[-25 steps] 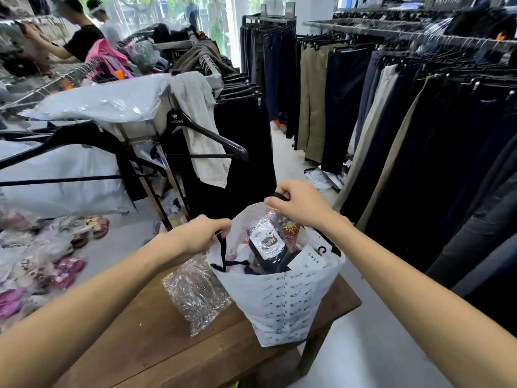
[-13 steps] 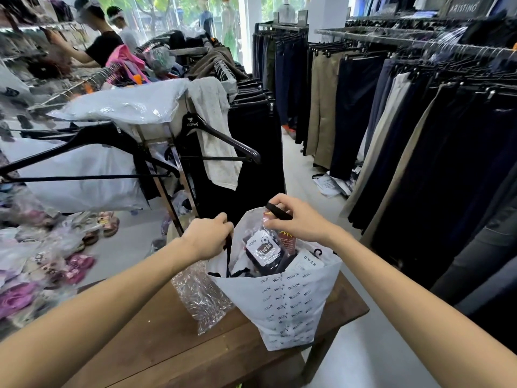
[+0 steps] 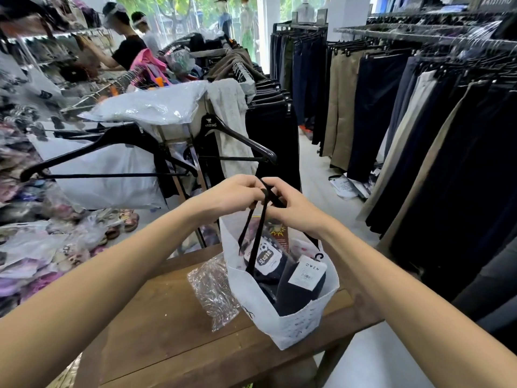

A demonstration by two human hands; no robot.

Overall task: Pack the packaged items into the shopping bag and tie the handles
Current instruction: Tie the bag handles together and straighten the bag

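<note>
Standing on the wooden table (image 3: pixel 167 326), my white printed shopping bag (image 3: pixel 293 323) brims with packaged items (image 3: pixel 279 270) while my left hand (image 3: pixel 237 193) and right hand (image 3: pixel 293 208) pinch its thin black ribbon handles (image 3: pixel 258 219) above, crinkly plastic wrapper (image 3: pixel 215 292) beside.

A brown wooden surface (image 3: pixel 167 340) of planks is seen across the lower centre of the frame, with one leg visible at the lower right. A white shopping bag (image 3: pixel 291 323) printed with small dark marks is stood near its right edge. A crumpled clear plastic wrapper (image 3: pixel 215 295) is laid on the wood, touching the bag's left side.
</note>
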